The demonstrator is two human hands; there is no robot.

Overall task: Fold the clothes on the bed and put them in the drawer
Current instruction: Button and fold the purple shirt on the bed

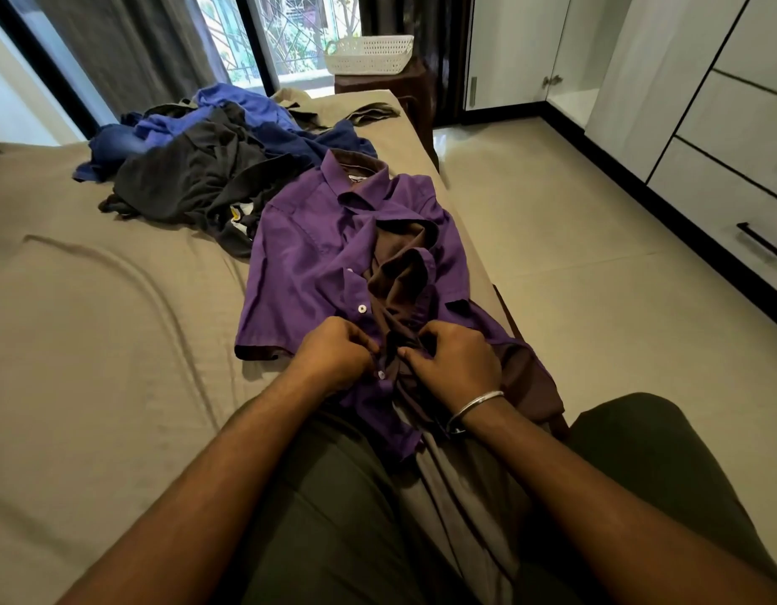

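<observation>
Purple short-sleeved shirt [317,255] lies collar-up toward 12 o'clock on the bed [94,320], front unbuttoned; left hand [334,358] and right hand [454,364] fingers pinch its placket edges.

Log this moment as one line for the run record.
stage: buttoning purple shirt on bed | left hand: pinches placket | right hand: grips opposite front edge | clothes pile: unfolded

Purple shirt [317,251] on our beige bed [94,320]

We see its brown lining, white buttons; behind it, a blue and black clothes pile [194,155]; a white basket [369,54].
</observation>
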